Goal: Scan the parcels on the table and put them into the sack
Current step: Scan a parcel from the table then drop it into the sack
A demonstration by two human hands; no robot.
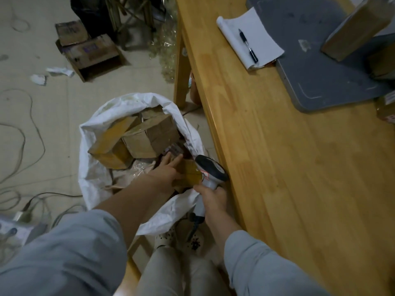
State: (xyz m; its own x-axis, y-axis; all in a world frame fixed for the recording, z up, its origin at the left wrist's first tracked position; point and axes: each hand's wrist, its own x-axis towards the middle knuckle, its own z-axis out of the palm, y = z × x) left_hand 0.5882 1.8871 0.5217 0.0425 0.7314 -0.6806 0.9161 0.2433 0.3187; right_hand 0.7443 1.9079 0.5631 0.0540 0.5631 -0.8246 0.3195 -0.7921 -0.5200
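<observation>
Brown glossy-taped parcel, white sack, grey scanner

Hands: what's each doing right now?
Left hand: open, straight fingers on brown taped cardboard parcel.
Right hand: grips white-and-black handheld scanner.

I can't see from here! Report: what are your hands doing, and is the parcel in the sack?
Left hand on parcel at sack mouth. Right hand grips scanner. Other parcels already inside; nothing blocks.
</observation>
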